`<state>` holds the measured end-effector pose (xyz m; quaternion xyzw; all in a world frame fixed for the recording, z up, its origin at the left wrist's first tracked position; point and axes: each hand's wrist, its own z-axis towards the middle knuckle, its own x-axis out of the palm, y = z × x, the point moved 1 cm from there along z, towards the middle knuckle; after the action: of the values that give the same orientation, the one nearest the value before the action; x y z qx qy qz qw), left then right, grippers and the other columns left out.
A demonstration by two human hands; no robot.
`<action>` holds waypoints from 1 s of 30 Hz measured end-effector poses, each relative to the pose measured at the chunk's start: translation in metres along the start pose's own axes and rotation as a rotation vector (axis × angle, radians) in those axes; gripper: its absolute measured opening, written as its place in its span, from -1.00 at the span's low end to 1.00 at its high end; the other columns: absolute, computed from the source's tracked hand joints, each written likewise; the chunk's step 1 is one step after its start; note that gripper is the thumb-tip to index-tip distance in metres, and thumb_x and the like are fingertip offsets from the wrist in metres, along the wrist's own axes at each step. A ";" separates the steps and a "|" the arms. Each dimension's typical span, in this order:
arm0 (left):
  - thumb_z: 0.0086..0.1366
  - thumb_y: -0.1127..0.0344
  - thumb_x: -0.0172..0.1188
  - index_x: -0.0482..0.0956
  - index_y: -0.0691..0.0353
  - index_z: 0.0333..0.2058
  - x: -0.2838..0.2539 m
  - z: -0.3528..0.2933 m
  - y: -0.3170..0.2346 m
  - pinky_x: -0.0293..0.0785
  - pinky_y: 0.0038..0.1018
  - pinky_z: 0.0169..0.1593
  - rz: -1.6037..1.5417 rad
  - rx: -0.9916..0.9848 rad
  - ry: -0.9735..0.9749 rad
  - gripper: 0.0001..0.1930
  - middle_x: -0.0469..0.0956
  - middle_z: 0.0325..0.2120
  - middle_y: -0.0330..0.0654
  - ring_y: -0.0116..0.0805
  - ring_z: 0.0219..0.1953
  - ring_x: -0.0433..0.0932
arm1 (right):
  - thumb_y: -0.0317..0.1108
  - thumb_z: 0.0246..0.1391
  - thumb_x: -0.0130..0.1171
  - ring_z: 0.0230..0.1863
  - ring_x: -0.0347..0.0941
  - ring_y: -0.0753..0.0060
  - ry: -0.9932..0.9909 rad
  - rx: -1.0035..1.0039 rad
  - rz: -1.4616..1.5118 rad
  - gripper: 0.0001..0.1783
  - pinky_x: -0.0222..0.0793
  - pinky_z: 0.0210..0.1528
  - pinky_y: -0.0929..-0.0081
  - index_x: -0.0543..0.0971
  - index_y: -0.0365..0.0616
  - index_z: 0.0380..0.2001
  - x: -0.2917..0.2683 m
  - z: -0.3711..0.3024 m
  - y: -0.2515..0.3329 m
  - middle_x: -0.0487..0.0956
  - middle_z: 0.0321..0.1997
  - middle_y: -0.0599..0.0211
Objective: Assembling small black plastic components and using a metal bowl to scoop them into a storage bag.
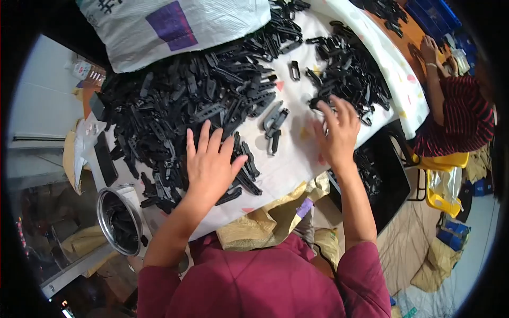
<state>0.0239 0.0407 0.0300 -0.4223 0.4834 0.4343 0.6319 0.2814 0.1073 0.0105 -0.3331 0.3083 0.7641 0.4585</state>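
Observation:
A large heap of slim black plastic clip-like parts (175, 100) covers the left and middle of the table. My left hand (209, 161) rests on the heap's near edge, fingers spread, with nothing seen in its grasp. A smaller pile of similar black parts (352, 69) lies at the right. At that pile's near left edge is my right hand (339, 132), its fingers bent but apart; no part shows between them. Between the two heaps, a few loose clip-like parts (274, 122) lie on the pale patterned cloth (286, 164), and a single part (295, 70) sits farther back.
A white woven sack (222, 26) leans over the heap's far side. At left stands a metal bowl (101, 220) holding dark parts. Below the table's right edge is a black crate (392, 196) with more parts. Another person (461, 106) sits at right near yellow stools (445, 161).

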 end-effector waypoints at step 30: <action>0.14 0.05 0.15 0.43 0.23 -0.03 0.015 0.057 -0.018 -0.01 -0.10 0.27 -0.168 0.103 0.109 -0.51 0.36 0.04 -0.04 -0.10 0.16 0.25 | -0.34 -0.11 0.17 -0.06 0.36 0.31 0.340 -0.234 0.095 -0.77 0.18 -0.02 0.27 0.62 0.06 -0.30 0.070 0.098 0.019 0.55 -0.16 0.45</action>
<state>0.0575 0.0927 0.0270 -0.4513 0.5014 0.3308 0.6599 0.2171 0.2108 0.0154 -0.4934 0.3057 0.7481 0.3217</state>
